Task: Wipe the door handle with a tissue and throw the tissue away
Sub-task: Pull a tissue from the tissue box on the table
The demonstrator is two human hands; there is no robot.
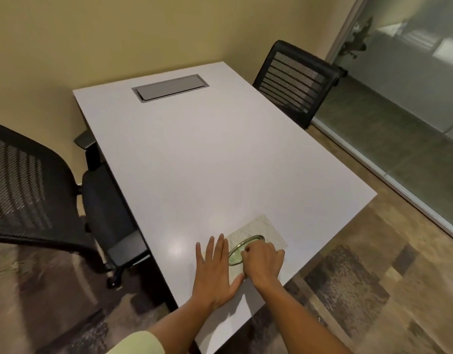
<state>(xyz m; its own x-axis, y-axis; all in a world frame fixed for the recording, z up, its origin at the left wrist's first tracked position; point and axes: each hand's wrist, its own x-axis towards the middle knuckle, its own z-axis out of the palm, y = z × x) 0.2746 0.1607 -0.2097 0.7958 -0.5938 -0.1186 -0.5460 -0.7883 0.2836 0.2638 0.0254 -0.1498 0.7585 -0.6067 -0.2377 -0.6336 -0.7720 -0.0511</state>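
The left hand [216, 270] lies flat and open on the flat pale green-white tissue box [258, 232], left of its oval dark-rimmed opening [245, 249]. The right hand [263, 261] is curled, fingertips pinching in that opening; what they grip is hidden. The box sits near the white rectangular table's [194, 162] near edge. Black mesh chairs [294, 80] flank the table.

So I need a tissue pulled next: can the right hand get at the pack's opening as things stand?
Probably yes. The right hand is already at the oval opening of the tissue pack, fingers curled at it, while the left hand lies flat beside it on the table. Nothing blocks it.
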